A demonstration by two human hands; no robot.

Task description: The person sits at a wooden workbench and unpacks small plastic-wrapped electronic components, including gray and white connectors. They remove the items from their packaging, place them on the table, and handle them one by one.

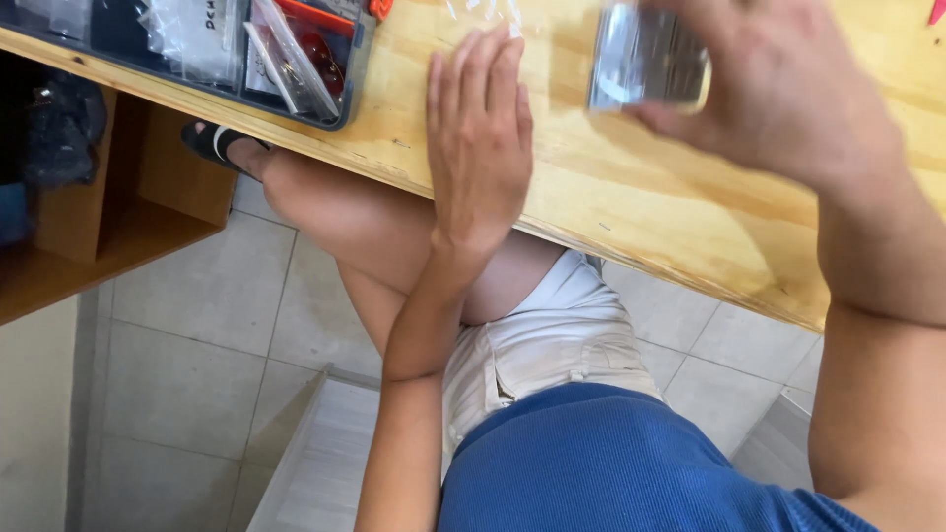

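Closest to the camera: blue shirt [631,463] and pale shorts [552,340], bare knee below the table edge, grey floor tiles [187,374] underneath.

Next, left hand [480,128]: flat, palm down, fingers straight and close together, resting on the wooden tabletop [631,217] near its front edge. Holding nothing.

To the right and a little higher, right hand [778,84]: curled around a small clear plastic case [645,54], lifted above the tabletop, not touching it. Thumb on the lower side, fingers over the far side; case blurred, so contents not possible to tell, only something grey and shiny inside.

Judging by the look: light, stiff, thin-walled, smooth and probably a bit slippery; likely to crack or pop open under hard squeezing. Best grip probably across the two short edges, with moderate pressure, not on the flat transparent faces.

Farther, at the upper left: dark compartment tray [350,84] on the tabletop, filled with small clear bags [197,39] and some red parts. Well apart from the case. Under the tabletop at the left, a wooden shelf [118,227] and a sandalled foot [222,143].
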